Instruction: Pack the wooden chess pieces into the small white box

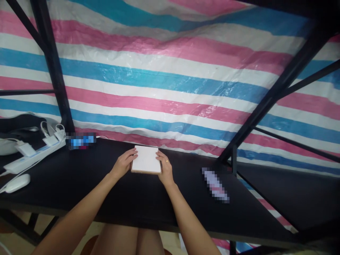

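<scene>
A small white square pad (146, 159) with a tan edge lies flat on the black table (106, 191). My left hand (124, 164) grips its left edge, fingers curled over the top corner. My right hand (165, 168), with a ring on one finger, holds the right edge with fingers pressed along the side. Both hands touch the pad at once.
A white power strip (32, 156) with plugged chargers and a white mouse (17, 182) sit at the table's left. Blurred objects lie at the back left (81, 140) and at the right (215, 185). Black frame posts (53, 67) rise in front of a striped tarp (170, 71).
</scene>
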Available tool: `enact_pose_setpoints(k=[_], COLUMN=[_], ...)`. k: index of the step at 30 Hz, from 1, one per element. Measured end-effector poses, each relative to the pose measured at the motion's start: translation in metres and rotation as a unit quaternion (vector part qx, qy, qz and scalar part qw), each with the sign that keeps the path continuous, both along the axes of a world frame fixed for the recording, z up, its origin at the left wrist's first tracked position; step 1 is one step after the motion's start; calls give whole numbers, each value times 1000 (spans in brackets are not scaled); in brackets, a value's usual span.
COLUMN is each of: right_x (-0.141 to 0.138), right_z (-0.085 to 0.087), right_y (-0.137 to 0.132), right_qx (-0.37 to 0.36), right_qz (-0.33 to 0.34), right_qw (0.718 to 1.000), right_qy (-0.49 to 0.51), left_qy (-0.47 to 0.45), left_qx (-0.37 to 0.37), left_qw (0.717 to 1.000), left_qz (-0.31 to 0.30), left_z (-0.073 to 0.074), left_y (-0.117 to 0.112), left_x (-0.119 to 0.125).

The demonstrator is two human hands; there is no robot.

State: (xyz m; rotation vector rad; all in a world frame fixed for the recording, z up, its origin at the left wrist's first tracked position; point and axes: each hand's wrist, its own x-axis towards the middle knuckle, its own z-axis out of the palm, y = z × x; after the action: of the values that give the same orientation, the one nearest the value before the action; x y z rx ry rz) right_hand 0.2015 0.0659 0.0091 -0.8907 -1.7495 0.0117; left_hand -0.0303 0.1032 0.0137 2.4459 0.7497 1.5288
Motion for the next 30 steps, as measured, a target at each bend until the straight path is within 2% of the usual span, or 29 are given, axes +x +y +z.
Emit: enact_pose_setpoints(k=[3,5,7,9,11,15,19,21,24,30], right_x=[1,2,2,2,2,1,-2,-4,-4,1], right_z=[1,1,0,-2,-4,-10,-10,-8,-4,-6], right_y=[0,2,6,10,15,17,14,12,10,8], right_qx=[-8,-62,-148,-246,-317,-401,-495,-522,-542,-532], right_qz=[5,2,3,12,20,17,30,34,34,-13], right_qw=[999,996,980,949,920,888,841,826,818,841], right_qy=[32,71,133,196,227,225,215,209,191,99], left_qy=[-29,-73,-140,-188,-198,-184,-167,-157,-134,-23], left_qx=[-46,-147,-289,-397,-451,-540,-602,-614,-615,-582], left_qw=[998,986,947,898,870,821,780,772,775,812], left_qz=[-11,-8,-8,-14,-23,-33,-46,-51,-48,-23], left_z=[2,2,2,2,0,-3,-3,-2,-1,3], left_y=[-2,-2,0,3,5,7,7,6,5,4], left_x=[2,4,7,9,10,6,2,1,0,-5])
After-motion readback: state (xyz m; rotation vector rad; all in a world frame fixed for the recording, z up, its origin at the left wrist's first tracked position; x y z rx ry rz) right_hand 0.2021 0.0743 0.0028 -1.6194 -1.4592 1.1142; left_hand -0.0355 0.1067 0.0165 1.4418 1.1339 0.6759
